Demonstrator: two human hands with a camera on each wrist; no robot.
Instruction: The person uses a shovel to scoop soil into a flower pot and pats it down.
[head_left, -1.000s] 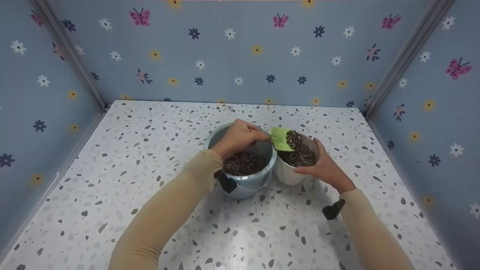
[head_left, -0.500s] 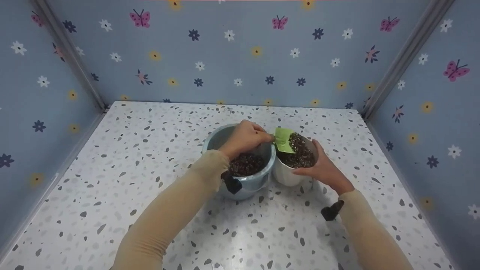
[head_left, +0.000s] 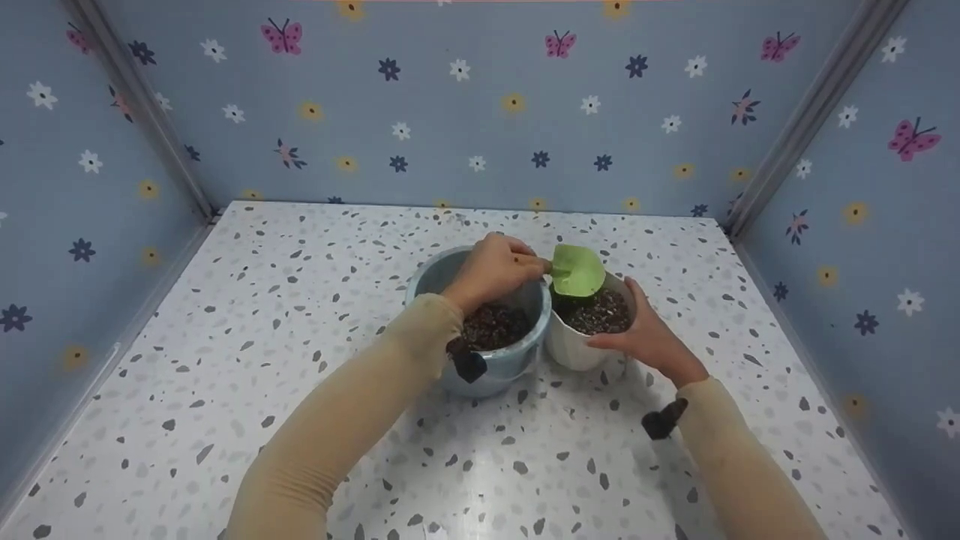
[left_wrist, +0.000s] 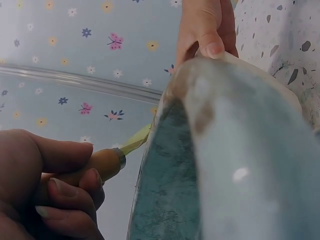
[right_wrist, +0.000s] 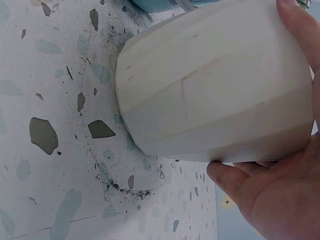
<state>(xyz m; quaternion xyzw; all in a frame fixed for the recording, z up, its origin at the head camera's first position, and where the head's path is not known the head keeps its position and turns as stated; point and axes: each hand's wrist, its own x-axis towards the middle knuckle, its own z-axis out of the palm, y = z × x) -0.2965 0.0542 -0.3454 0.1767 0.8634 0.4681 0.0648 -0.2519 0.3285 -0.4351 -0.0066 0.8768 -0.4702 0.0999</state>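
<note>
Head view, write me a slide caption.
Left hand holds a green scoop over a white pot of soil; right hand grips the pot, beside a blue container.

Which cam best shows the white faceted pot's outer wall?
Right wrist: the white faceted pot fills much of the frame. Head shows its opening and part of the wall; left wrist, only a strip behind the round light blue pot.

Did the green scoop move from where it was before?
Yes, the green scoop has shifted slightly right in the head view, judged against the blue pot.
</note>
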